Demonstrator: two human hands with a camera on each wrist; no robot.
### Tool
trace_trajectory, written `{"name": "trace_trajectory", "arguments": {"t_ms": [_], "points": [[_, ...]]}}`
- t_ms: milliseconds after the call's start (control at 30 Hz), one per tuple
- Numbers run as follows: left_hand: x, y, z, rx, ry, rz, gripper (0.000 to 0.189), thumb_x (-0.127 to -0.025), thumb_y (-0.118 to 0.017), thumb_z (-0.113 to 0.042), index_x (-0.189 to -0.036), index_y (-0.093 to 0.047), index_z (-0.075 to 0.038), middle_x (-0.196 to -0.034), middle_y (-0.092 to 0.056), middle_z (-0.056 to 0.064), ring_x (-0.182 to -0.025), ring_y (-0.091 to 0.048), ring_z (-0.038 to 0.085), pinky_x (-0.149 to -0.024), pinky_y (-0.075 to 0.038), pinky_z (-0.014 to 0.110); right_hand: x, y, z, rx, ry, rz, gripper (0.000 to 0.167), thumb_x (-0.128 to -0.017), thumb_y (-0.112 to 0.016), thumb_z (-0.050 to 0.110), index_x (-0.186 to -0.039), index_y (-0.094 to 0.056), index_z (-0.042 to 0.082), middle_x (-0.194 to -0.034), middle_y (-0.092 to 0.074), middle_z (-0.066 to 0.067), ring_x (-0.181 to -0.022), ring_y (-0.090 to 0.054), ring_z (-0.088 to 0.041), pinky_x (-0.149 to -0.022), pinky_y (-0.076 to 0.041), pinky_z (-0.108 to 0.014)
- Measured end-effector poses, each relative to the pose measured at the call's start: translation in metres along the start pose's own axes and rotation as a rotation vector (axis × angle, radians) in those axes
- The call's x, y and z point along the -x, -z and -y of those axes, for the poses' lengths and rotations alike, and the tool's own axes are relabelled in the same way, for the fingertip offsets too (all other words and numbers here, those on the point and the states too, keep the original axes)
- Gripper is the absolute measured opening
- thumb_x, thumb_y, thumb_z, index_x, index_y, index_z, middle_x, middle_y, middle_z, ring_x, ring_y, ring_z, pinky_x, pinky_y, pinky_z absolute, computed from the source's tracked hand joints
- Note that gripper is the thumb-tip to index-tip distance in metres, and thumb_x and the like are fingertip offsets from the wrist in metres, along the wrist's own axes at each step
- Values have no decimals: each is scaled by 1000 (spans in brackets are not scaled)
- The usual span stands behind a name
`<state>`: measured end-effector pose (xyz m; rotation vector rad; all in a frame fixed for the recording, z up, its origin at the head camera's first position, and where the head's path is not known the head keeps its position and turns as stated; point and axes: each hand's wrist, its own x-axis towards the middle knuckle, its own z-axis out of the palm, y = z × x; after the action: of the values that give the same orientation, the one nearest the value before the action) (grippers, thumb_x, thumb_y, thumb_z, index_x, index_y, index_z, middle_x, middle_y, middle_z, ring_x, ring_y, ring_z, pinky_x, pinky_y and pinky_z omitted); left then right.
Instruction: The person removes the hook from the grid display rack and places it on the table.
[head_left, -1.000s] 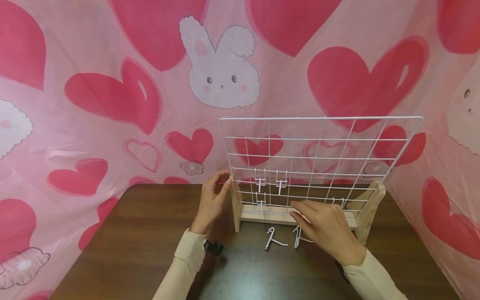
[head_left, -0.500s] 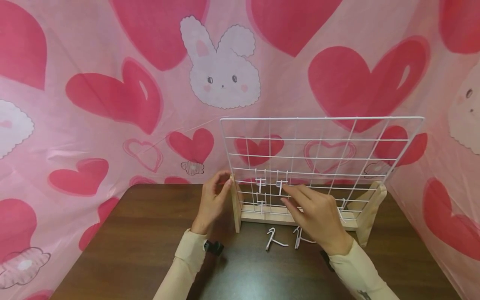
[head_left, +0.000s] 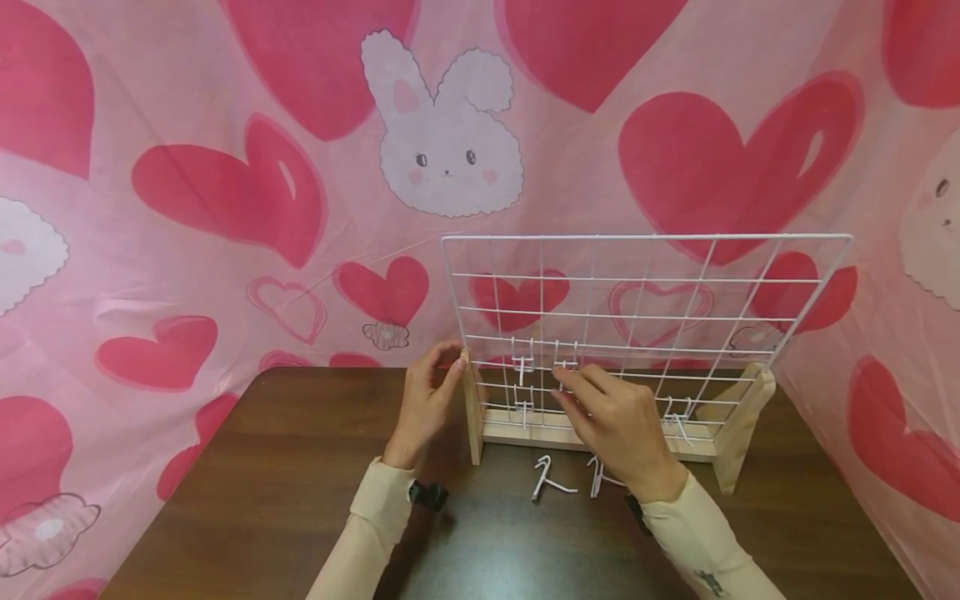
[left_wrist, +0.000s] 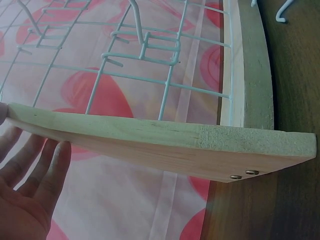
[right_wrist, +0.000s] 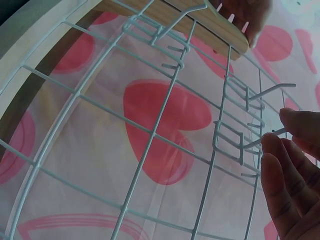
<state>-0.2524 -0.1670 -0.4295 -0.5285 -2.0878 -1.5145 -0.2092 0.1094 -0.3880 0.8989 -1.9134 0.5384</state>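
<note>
My left hand (head_left: 425, 404) holds the upper end of the left wooden side (left_wrist: 200, 141) of an upright white wire grid rack (head_left: 645, 236), its thumb over the edge and its fingers on the outer face. With thumb and fingertips my right hand (head_left: 622, 429) pinches the prong of a white wire hook (right_wrist: 242, 142) hung on the grid. Beside that one hangs a second hook (right_wrist: 247, 97), and a third hook (right_wrist: 157, 34) sits lower down, nearer the base. Another hook (head_left: 679, 422) hangs at the grid's lower right, its prong slanting.
Two loose white hooks (head_left: 543, 479) (head_left: 596, 477) lie on the dark wooden table (head_left: 300, 500) in front of the rack, the right one partly behind my right hand. A pink heart-and-rabbit cloth (head_left: 225, 100) hangs behind and at the sides.
My right hand has moved left and slightly up along the grid to the second upper hook and now pinches it. The lower right hook has come into view. My left hand stays put.
</note>
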Motion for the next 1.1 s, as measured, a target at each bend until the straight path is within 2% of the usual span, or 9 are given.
{"name": "trace_trajectory", "arguments": {"t_ms": [167,267,400,533,767,1033,1100], "points": [[0,-1,-1,-12,16,2,20,-100,-65,-4,-119,-69,2,-109,-76,21,-98,-67,7,-83,-59,25,1,-2,2,1,-6,6,21,-75,-87,4,-95,-81,6,-76,-69,-3,-54,-59,-10,-47,-46,-27],[0,-1,-1,-27,21,4,20,-100,-65,-4,-119,-68,3,-110,-76,20,-99,-67,8,-84,-60,28,1,-2,2,11,-8,14,17,-75,-87,3,-90,-80,6,-75,-70,-3,-55,-61,-11,-48,-48,-29],[0,0,-1,-35,19,3,20,-100,-65,-4,-118,-68,3,-110,-76,20,-99,-67,7,-84,-61,34,2,-2,3,24,-20,31,17,-74,-87,2,-90,-80,5,-76,-72,-4,-57,-65,-14,-50,-51,-31],[0,0,-1,-30,16,3,20,-100,-65,-4,-119,-68,3,-109,-76,21,-98,-67,7,-83,-61,31,2,-3,2,23,-32,38,17,-75,-86,1,-91,-79,3,-76,-73,-5,-59,-66,-15,-52,-53,-32],[-1,0,-3,-27,20,2,20,-101,-65,-6,-119,-69,2,-110,-76,20,-99,-67,8,-82,-60,31,1,-3,0,-30,-33,-12,11,-81,-80,-1,-91,-77,2,-78,-75,-8,-64,-71,-19,-58,-58,-35],[0,1,-2,-22,23,2,21,-101,-65,-6,-120,-69,1,-111,-76,20,-99,-67,6,-81,-60,30,0,-2,-1,-56,-31,-36,18,-75,-82,-5,-91,-77,2,-81,-76,-9,-67,-74,-21,-61,-60,-36],[0,1,-1,-21,17,4,21,-101,-64,-6,-120,-69,1,-111,-76,21,-98,-67,5,-81,-60,30,0,-2,-2,-57,-31,-45,9,-83,-79,-2,-90,-77,1,-81,-76,-10,-69,-75,-22,-62,-61,-37]]}}
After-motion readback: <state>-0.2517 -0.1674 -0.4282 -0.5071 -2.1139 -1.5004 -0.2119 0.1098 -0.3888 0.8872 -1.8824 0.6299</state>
